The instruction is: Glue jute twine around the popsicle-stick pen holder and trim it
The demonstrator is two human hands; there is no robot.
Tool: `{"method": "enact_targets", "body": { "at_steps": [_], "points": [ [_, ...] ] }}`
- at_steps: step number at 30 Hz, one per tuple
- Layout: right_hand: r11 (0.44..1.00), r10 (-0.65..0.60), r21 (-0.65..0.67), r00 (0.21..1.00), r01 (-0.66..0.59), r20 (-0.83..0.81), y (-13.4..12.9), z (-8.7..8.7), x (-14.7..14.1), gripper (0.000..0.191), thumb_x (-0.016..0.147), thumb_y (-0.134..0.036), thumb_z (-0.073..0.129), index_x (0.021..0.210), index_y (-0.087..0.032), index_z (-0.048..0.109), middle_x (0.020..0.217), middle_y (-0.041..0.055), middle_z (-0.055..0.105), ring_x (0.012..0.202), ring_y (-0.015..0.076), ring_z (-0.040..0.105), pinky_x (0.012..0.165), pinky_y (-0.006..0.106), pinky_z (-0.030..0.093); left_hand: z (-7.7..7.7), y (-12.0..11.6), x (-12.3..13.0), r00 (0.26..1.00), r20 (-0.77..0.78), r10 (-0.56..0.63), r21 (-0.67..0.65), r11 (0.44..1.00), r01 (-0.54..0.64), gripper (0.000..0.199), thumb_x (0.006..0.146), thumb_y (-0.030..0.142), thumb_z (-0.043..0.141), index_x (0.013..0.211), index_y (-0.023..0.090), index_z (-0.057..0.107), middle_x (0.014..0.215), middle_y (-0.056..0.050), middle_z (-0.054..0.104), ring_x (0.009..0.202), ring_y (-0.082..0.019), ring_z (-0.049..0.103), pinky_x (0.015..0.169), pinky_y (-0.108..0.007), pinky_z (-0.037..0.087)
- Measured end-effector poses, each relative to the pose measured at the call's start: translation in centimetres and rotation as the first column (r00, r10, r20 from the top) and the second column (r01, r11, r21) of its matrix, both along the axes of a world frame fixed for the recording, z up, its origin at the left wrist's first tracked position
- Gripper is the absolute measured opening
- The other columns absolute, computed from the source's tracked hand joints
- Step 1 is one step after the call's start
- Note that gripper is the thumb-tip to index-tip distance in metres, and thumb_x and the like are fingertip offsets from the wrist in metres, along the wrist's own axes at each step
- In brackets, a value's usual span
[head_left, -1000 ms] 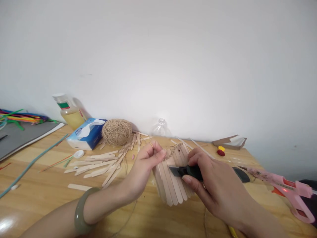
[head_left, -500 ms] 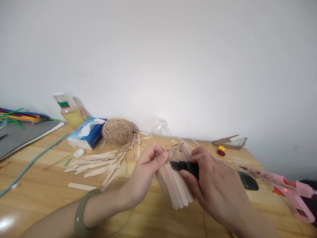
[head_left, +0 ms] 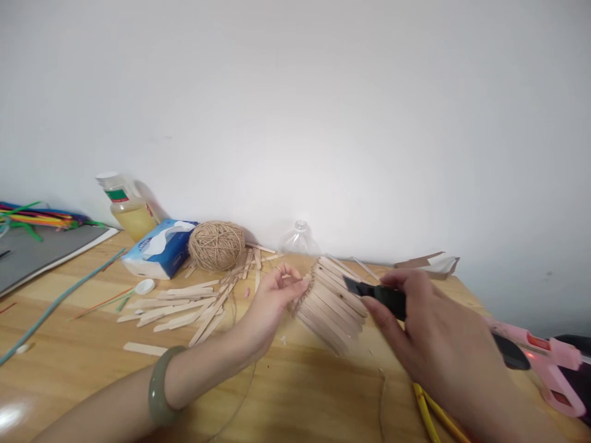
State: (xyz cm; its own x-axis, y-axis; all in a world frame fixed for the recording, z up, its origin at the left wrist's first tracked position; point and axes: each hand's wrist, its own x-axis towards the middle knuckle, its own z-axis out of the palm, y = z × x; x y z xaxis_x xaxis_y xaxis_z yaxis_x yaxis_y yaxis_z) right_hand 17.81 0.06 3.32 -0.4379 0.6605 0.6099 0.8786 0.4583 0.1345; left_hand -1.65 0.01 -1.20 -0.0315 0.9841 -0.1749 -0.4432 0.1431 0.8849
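A piece made of wooden craft sticks (head_left: 330,307) set side by side, with twine (head_left: 305,295) along one end, is in the middle. My left hand (head_left: 277,301) pinches it at the twine end, thumb against fingers. My right hand (head_left: 429,326) is wrapped round a black utility knife (head_left: 390,299), whose blade points left, over or close to the upper right part of the sticks. Whether the blade touches the wood cannot be made out. The lower edge of the sticks is blurred.
Loose sticks (head_left: 184,304), a twine ball (head_left: 217,245), a tissue pack (head_left: 159,248) and a bottle (head_left: 129,209) are left. Behind is a clear plastic piece (head_left: 300,239). A pink glue gun (head_left: 554,369) and yellow-handled tool (head_left: 427,412) lie right.
My right hand has drawn the knife right, away from the twine end. The stick piece has turned, and its lower end has swung up and right. The yellow handles have come into view.
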Motion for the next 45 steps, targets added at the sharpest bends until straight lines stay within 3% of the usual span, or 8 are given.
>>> {"method": "enact_targets", "body": {
  "at_steps": [4,8,11,14,26,31,41,45],
  "points": [
    [0.967,0.191,-0.184,0.979,-0.176,0.070,0.4,-0.9,-0.1,0.020,0.091,-0.040,0.038,0.082,-0.022,0.039,0.066,-0.0006,0.056,0.053,0.0170,0.057,0.044,0.025,0.036,-1.3,0.2,0.5,0.995,0.075,-0.066,-0.140,0.987,0.076,0.033,0.059,0.019,0.076,0.086,0.015,0.057,0.073,-0.002,0.063,0.075,-0.015,0.056,0.075,-0.027,0.039],
    [0.951,0.238,-0.234,0.962,-0.202,0.135,0.7,-1.4,0.2,0.018,0.087,-0.037,0.048,0.080,-0.022,0.040,0.073,0.0000,0.056,0.058,0.0173,0.055,0.047,0.026,0.034,-1.7,0.1,0.6,0.985,0.080,-0.151,-0.120,0.980,0.160,0.033,0.057,0.021,0.079,0.085,0.013,0.063,0.071,-0.003,0.066,0.075,-0.017,0.059,0.077,-0.028,0.041],
    [0.963,0.229,-0.187,0.954,-0.193,0.195,0.7,-1.2,0.2,0.019,0.086,-0.036,0.049,0.078,-0.022,0.040,0.074,0.0010,0.056,0.060,0.0180,0.054,0.049,0.028,0.031,-1.3,-0.1,0.5,0.966,0.059,-0.251,-0.029,0.967,0.253,0.016,0.062,0.022,0.076,0.071,0.013,0.065,0.062,-0.001,0.063,0.065,-0.013,0.055,0.071,-0.025,0.039],
    [0.964,0.246,-0.161,0.942,-0.213,0.228,0.6,-0.7,0.1,0.019,0.088,-0.036,0.046,0.077,-0.021,0.042,0.075,0.0021,0.056,0.063,0.0188,0.054,0.051,0.029,0.031,-0.8,-0.4,0.4,0.966,0.057,-0.253,0.000,0.967,0.254,0.012,0.064,0.020,0.075,0.069,0.013,0.066,0.061,0.001,0.063,0.061,-0.010,0.053,0.067,-0.023,0.038],
    [0.955,0.297,-0.087,0.925,-0.284,0.236,0.0,0.7,0.5,0.019,0.090,-0.033,0.044,0.077,-0.019,0.047,0.078,0.0040,0.056,0.064,0.0180,0.052,0.051,0.029,0.033,0.3,-0.6,0.5,0.966,0.039,-0.254,0.069,0.966,0.251,0.025,0.061,0.023,0.078,0.074,0.013,0.060,0.069,-0.003,0.068,0.068,-0.014,0.058,0.073,-0.026,0.041],
    [0.971,0.228,0.013,0.939,-0.239,0.258,-0.2,0.6,0.4,0.024,0.091,-0.035,0.040,0.076,-0.019,0.048,0.084,0.0064,0.059,0.064,0.0174,0.054,0.050,0.029,0.031,0.4,-0.7,0.3,0.964,0.035,-0.263,0.098,0.961,0.259,0.024,0.065,0.023,0.076,0.079,0.013,0.059,0.071,-0.003,0.068,0.072,-0.015,0.060,0.076,-0.028,0.042],
    [0.969,0.170,0.145,0.963,-0.203,0.210,0.0,0.4,0.0,0.022,0.090,-0.036,0.045,0.076,-0.019,0.047,0.084,0.0066,0.064,0.069,0.0185,0.057,0.054,0.030,0.035,1.0,-1.2,0.6,0.966,0.078,-0.248,0.070,0.968,0.243,0.026,0.062,0.026,0.077,0.075,0.013,0.059,0.063,0.000,0.063,0.062,-0.012,0.055,0.067,-0.025,0.040],
    [0.967,0.196,0.125,0.960,-0.223,0.199,0.0,0.7,0.0,0.023,0.090,-0.038,0.046,0.077,-0.019,0.048,0.082,0.0065,0.064,0.068,0.0188,0.058,0.055,0.030,0.037,0.8,-1.4,0.7,0.968,0.086,-0.236,0.061,0.971,0.232,0.027,0.061,0.025,0.078,0.073,0.014,0.057,0.062,0.000,0.063,0.061,-0.012,0.054,0.066,-0.025,0.039]
  ]
}}
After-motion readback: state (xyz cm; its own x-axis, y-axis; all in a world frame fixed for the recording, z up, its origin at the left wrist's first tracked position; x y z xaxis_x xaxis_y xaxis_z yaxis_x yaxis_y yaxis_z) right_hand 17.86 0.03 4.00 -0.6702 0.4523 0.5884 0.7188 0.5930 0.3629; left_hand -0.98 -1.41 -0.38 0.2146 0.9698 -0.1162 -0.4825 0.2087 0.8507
